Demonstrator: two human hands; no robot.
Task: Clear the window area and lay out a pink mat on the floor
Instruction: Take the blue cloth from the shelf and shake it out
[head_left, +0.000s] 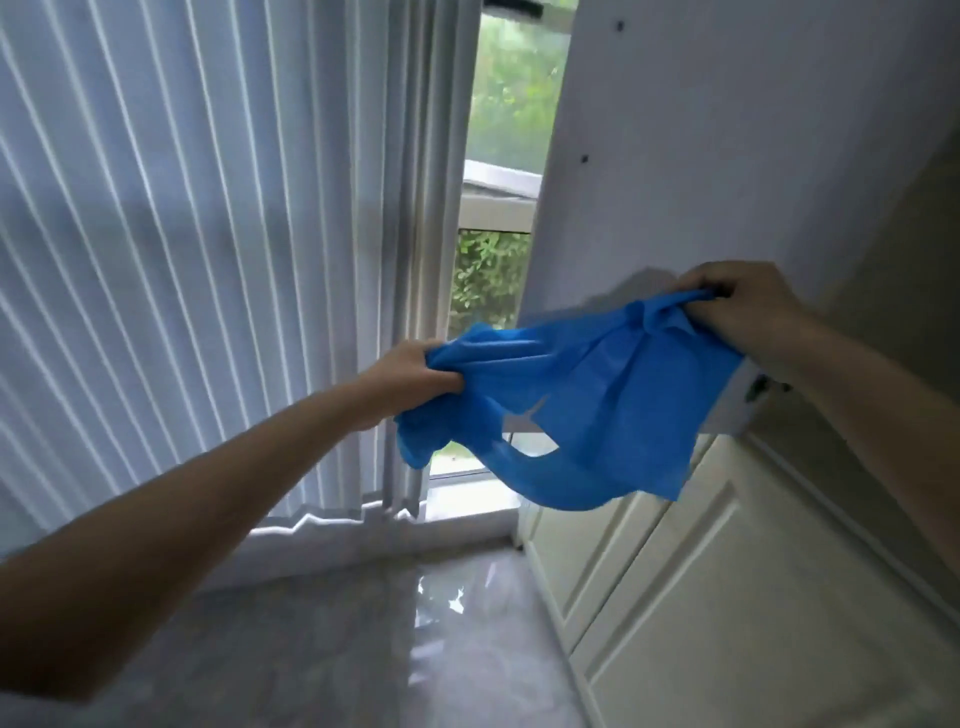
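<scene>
A thin blue cloth (587, 395) hangs stretched in the air in front of the window, sagging in the middle, with a hole near its centre. My left hand (410, 382) is shut on its bunched left end. My right hand (748, 312) is shut on its upper right end, higher and close to the wall. White vertical blinds (208, 249) cover most of the window (498, 156); a narrow strip of glass shows green leaves outside. No pink mat is in view.
A low marble sill (374, 535) runs under the blinds. The glossy grey marble floor (363, 649) lies below. A cream panelled cabinet door (701, 597) stands at the right under a white wall (727, 130).
</scene>
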